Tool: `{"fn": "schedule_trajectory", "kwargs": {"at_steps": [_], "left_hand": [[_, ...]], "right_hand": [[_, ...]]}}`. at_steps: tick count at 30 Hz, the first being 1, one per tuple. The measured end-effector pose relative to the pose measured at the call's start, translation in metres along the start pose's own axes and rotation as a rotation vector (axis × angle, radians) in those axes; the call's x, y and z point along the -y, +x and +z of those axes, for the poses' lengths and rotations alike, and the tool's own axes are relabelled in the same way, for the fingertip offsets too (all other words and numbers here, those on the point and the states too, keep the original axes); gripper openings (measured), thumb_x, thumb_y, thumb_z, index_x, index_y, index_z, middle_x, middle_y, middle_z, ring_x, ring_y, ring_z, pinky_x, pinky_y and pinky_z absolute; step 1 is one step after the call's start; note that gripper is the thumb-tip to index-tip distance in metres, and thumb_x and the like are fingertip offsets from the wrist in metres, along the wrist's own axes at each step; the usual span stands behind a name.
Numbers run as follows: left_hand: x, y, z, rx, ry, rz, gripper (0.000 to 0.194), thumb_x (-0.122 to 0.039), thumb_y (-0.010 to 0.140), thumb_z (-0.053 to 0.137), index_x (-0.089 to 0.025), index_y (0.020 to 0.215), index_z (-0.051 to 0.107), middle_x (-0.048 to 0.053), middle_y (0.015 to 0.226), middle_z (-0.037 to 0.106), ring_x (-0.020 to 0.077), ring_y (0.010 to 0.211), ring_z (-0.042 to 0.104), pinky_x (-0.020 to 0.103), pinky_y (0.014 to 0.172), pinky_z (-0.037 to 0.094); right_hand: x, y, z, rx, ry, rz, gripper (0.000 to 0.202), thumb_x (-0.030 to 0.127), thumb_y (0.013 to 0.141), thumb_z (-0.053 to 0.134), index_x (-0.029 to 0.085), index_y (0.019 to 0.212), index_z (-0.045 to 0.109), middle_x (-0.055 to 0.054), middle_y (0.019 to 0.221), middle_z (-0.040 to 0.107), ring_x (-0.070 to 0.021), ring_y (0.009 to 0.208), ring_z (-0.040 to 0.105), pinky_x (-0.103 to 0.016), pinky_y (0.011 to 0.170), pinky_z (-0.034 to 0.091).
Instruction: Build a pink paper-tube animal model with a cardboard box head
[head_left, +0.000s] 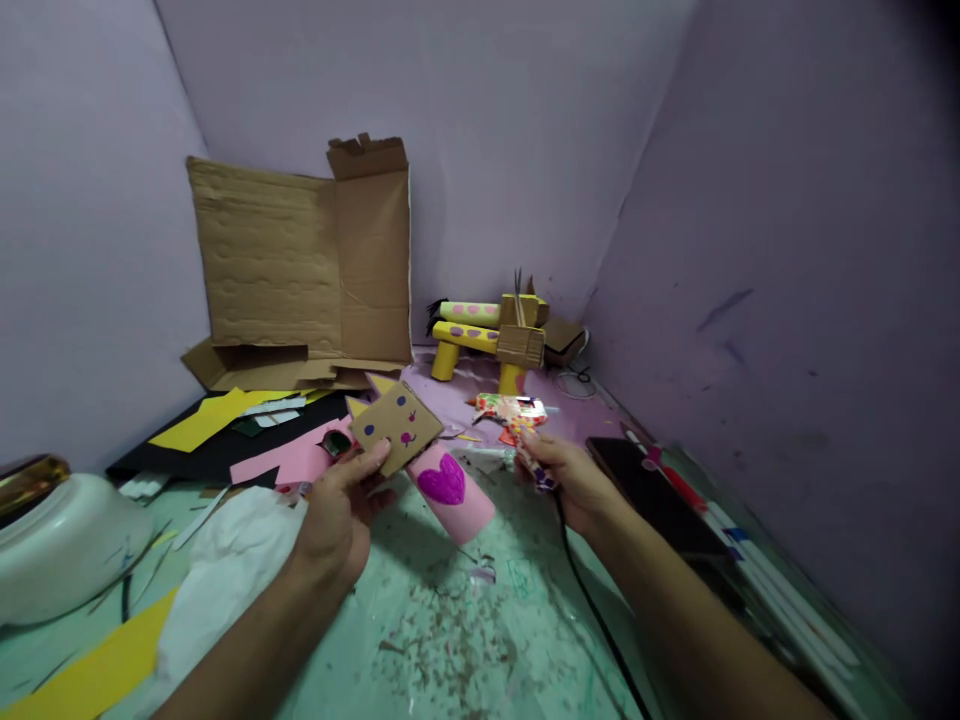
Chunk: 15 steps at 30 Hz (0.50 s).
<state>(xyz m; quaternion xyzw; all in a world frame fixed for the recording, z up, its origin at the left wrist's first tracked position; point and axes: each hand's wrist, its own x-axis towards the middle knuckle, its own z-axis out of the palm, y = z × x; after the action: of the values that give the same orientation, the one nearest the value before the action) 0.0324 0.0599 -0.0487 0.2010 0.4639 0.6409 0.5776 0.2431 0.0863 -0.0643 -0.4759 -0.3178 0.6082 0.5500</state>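
Observation:
My left hand (341,520) grips a cardboard cat figure (405,425) by its square head, thumb on the front. The head has drawn eyes, a small mouth and yellow pointed ears; a pink paper tube body (469,510) with a purple heart hangs tilted below it. My right hand (566,480) is wrapped round the handle of a glue gun (510,408) with a flowered pattern. Its nozzle points left, a little apart from the cat, and a black cord (592,595) trails down from the handle.
Yellow tube animals (480,335) with cardboard heads stand at the back. A bent cardboard sheet (277,260) leans on the wall. Paper scraps (202,420), crumpled white tissue (236,545) and a white rounded container (67,545) lie left. Right are a dark flat object (652,500) and several pens (780,580).

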Motion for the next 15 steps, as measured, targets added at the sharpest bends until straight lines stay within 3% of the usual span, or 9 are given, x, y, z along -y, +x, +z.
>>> {"fn": "schedule_trajectory", "kwargs": {"at_steps": [8,13,15], "left_hand": [[-0.004,-0.001,-0.002,0.118,0.038,0.074,0.035,-0.016,0.055,0.075,-0.017,0.089,0.068,0.000,0.084,0.070,0.0124,0.071,0.061,0.017,0.051,0.048],[-0.003,-0.003,0.000,0.172,0.047,0.106,0.037,-0.020,0.053,0.077,-0.017,0.088,0.068,0.000,0.086,0.070,0.0128,0.073,0.061,0.019,0.054,0.049],[-0.004,-0.003,0.002,0.161,0.039,0.100,0.037,-0.020,0.053,0.077,-0.017,0.088,0.068,0.001,0.087,0.069,0.0139,0.075,0.061,0.020,0.054,0.050]], "right_hand": [[-0.034,0.019,-0.006,0.013,-0.069,-0.032,0.016,0.025,0.057,0.074,0.012,0.060,0.065,-0.001,0.054,0.062,-0.0104,0.051,0.056,-0.022,0.056,0.048],[-0.033,0.024,-0.008,0.007,-0.192,-0.080,0.023,0.024,0.055,0.072,0.012,0.074,0.070,-0.005,0.066,0.069,-0.0201,0.067,0.063,-0.031,0.064,0.048],[-0.026,0.018,-0.008,-0.039,-0.257,-0.129,0.027,0.022,0.052,0.075,0.014,0.077,0.071,-0.007,0.076,0.070,-0.0265,0.083,0.062,-0.035,0.072,0.047]]}}
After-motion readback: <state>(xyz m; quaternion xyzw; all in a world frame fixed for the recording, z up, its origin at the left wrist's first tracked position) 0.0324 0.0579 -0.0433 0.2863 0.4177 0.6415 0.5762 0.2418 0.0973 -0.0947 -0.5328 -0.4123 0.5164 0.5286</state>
